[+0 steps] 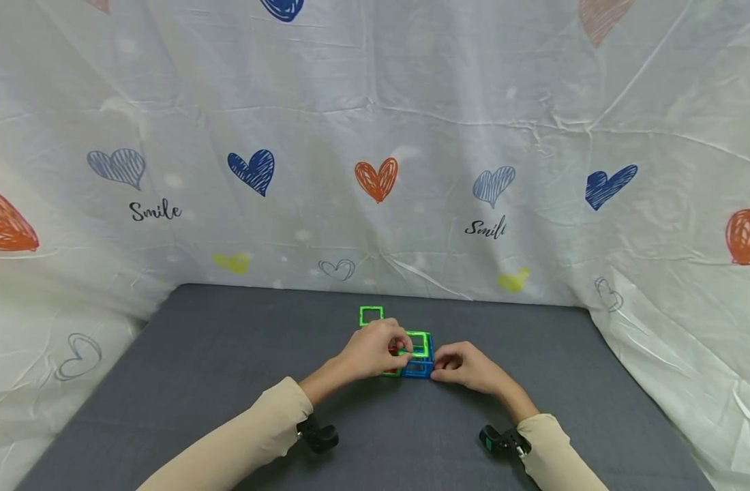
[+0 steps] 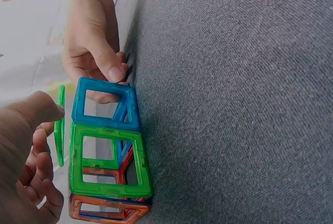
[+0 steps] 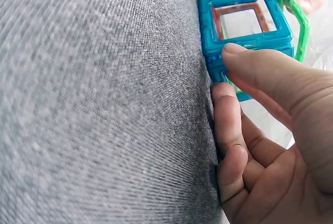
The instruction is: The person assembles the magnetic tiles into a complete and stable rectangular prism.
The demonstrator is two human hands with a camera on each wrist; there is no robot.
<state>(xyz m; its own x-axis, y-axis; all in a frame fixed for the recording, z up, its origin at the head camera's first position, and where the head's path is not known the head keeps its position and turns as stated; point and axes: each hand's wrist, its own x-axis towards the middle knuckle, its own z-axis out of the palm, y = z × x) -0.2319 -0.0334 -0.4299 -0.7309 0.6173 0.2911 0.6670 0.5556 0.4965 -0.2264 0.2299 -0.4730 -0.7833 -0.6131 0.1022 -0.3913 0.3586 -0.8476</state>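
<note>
In the head view my left hand (image 1: pixel 378 348) is over a small structure of square magnetic tiles, pinching a green tile (image 2: pixel 60 125) between thumb and fingers. That tile stands on edge in the left wrist view, along the structure's upper side. The structure joins a blue tile (image 2: pixel 79 104) and a green tile (image 2: pixel 109 190) side by side at the front, with orange-red tiles (image 2: pixel 101 201) at one end. My right hand (image 1: pixel 467 368) grips the blue end, thumb on the blue tile's edge (image 3: pixel 250 43) and fingers curled below; part of that end is hidden behind them.
A loose green square tile (image 1: pixel 371 308) lies on the dark grey tabletop (image 1: pixel 277 327), behind the left hand. A white curtain with printed hearts (image 1: pixel 375 225) hangs at the table's back and sides. Black wrist devices (image 1: pixel 318 436) sit on both forearms.
</note>
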